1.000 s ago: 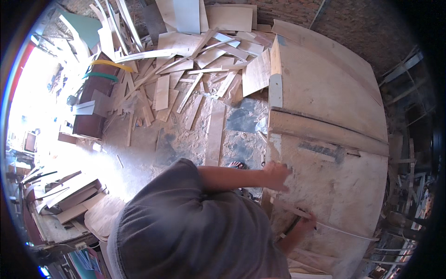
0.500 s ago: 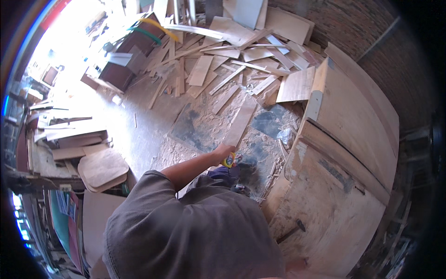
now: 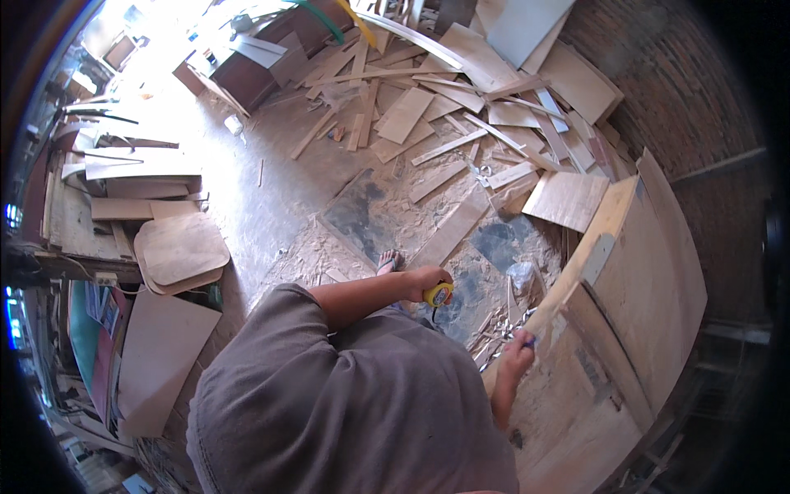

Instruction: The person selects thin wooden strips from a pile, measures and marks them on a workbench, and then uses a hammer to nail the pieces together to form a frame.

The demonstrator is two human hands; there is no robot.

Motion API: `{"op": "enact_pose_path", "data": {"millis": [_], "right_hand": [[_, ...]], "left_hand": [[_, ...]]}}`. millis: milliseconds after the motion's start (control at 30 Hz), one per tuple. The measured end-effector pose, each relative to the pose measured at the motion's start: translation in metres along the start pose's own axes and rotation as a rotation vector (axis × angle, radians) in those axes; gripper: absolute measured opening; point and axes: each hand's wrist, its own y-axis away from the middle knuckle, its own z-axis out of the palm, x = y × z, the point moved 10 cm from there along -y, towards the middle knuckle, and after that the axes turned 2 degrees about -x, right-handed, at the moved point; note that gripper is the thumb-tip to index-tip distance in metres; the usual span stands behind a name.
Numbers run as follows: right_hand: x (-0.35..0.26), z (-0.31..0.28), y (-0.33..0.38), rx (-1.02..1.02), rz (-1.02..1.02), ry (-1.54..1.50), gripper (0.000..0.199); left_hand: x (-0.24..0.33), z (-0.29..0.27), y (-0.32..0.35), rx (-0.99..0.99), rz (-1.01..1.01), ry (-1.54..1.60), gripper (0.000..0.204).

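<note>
While the left hand (image 3: 423,282) grips a tape measure (image 3: 429,295), its label (image 3: 442,295) blurs.

Washed-out glare at upper left, dark curved fisheye rim all round.

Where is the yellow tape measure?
Near the head view's centre, the yellow tape measure is in the left hand, left of the wooden worktop.
</note>
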Motion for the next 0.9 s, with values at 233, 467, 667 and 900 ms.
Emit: {"op": "enact_pose_path", "data": {"millis": [233, 467, 667, 900], "right_hand": [[-0.156, 0.171, -0.036, -0.408, -0.281, 0.259, 0.043], [-0.230, 0.267, -0.075, -0.562, -0.421, 0.279, 0.062], [-0.232, 0.288, -0.119, -0.615, -0.274, 0.155, 0.064], [-0.185, 0.285, -0.186, -0.724, -0.084, 0.141, 0.055]], "left_hand": [[0.067, -0.041, 0.003, -0.280, 0.120, 0.077, 0.011], [0.169, -0.053, 0.052, -0.276, 0.383, 0.000, 0.016], [0.189, -0.063, 0.023, -0.271, 0.287, 0.303, 0.016], [0.256, -0.060, -0.008, -0.034, 0.716, -0.979, 0.047]]}}
